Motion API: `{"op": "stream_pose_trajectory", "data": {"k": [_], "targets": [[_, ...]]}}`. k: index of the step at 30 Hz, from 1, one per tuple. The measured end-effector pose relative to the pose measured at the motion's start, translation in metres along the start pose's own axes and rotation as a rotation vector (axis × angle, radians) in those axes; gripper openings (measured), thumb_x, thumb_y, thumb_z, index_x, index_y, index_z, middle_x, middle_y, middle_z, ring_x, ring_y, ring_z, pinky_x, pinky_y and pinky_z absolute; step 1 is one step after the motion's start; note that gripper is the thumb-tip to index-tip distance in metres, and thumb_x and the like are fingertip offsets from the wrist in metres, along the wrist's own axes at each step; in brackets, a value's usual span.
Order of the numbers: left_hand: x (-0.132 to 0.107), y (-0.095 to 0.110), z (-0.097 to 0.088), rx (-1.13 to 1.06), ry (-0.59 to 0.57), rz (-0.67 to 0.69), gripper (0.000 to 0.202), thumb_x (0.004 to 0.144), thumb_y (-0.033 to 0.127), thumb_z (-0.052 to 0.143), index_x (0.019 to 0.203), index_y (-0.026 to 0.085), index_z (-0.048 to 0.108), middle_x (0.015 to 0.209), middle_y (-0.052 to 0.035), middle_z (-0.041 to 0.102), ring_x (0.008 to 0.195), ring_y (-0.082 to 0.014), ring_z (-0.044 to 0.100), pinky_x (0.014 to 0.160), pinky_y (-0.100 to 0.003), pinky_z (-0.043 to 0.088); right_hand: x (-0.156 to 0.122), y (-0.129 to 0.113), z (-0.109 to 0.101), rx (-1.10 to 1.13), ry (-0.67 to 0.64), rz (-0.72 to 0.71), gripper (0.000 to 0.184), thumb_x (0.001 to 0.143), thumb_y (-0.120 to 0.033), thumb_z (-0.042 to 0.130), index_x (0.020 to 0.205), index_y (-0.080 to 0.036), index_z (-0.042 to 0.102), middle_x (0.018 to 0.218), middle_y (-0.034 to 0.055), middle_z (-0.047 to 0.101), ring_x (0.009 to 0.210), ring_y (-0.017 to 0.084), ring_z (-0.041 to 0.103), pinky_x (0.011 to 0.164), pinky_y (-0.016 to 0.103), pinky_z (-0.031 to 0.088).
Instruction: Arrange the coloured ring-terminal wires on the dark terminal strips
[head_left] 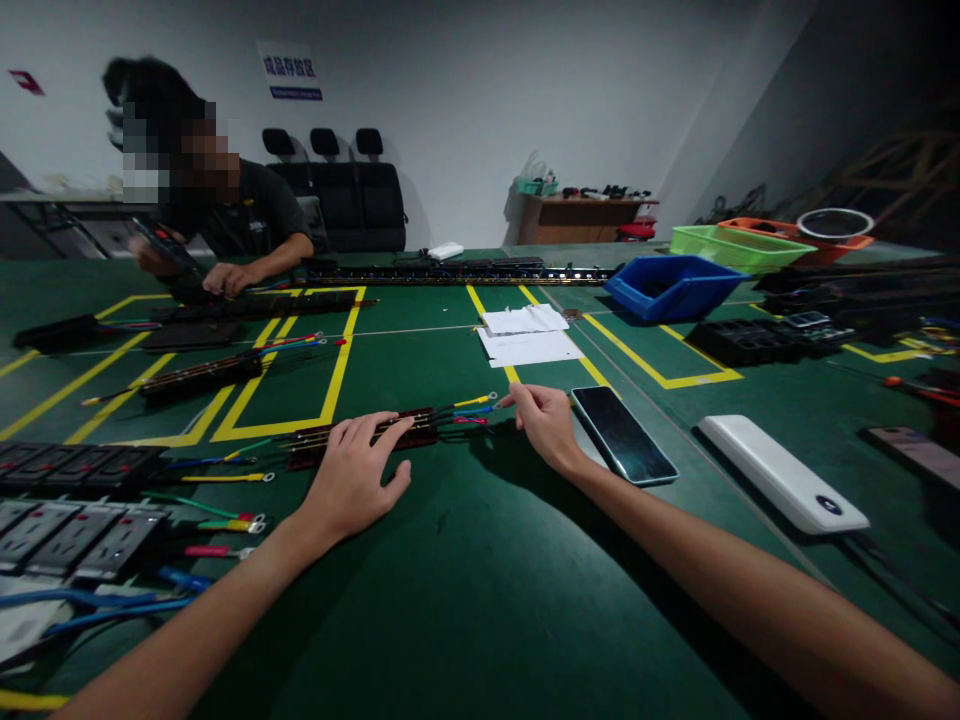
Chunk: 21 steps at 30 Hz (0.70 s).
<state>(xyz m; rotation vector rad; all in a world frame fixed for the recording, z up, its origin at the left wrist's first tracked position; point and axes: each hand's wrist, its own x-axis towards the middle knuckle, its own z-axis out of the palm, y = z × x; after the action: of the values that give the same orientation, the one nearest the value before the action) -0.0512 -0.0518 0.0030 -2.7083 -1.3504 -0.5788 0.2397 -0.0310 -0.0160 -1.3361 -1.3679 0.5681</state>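
My left hand (pixel 361 465) lies over a narrow brown strip (pixel 420 428) with metal rails, its fingers spread and the thumb apart. From the strip's right end come a yellow wire (pixel 474 401), a blue wire and a red wire (pixel 471 420), with ring terminals at the yellow and blue ends. The fingers of my right hand (pixel 546 422) are bent together at the blue wire's ring terminal (pixel 493 397); their tips partly hide the contact. A green wire (pixel 251 449) runs from the strip's left end.
Socket strips (pixel 82 535) with loose wires lie at left. A smartphone (pixel 624 436) and a white power bank (pixel 780 472) lie right. Beyond are papers (pixel 529 338), a blue bin (pixel 671 288) and a green basket (pixel 739 248). A co-worker (pixel 255 210) holds a tool across the table.
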Motion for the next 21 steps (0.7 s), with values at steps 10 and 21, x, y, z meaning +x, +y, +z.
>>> {"op": "stream_pose_trajectory", "data": {"k": [10,21], "targets": [[-0.0008,-0.0008,-0.0001,0.011,-0.016,-0.001,0.052,0.094,0.038,0.055,0.143,0.018,0.055,0.138,-0.0162,0.058,0.126,-0.0356,0.053,0.107,-0.059,0.04,0.0034,-0.0012,0.0011,-0.116,-0.01,0.01,0.044,0.095,-0.043,0.045,0.079,-0.018,0.077,0.054,-0.0003,0.059,0.053,0.018,0.056,0.057,0.029,0.038],[0.0,-0.0005,0.0007,0.013,-0.005,-0.005,0.052,0.094,0.038,0.055,0.142,0.019,0.056,0.138,-0.0156,0.058,0.126,-0.0355,0.053,0.107,-0.059,0.041,-0.0012,-0.0022,0.0008,-0.122,-0.041,-0.107,0.041,0.095,-0.044,0.049,0.095,-0.017,0.079,0.065,0.0019,0.067,0.058,0.018,0.057,0.056,0.029,0.038]]}}
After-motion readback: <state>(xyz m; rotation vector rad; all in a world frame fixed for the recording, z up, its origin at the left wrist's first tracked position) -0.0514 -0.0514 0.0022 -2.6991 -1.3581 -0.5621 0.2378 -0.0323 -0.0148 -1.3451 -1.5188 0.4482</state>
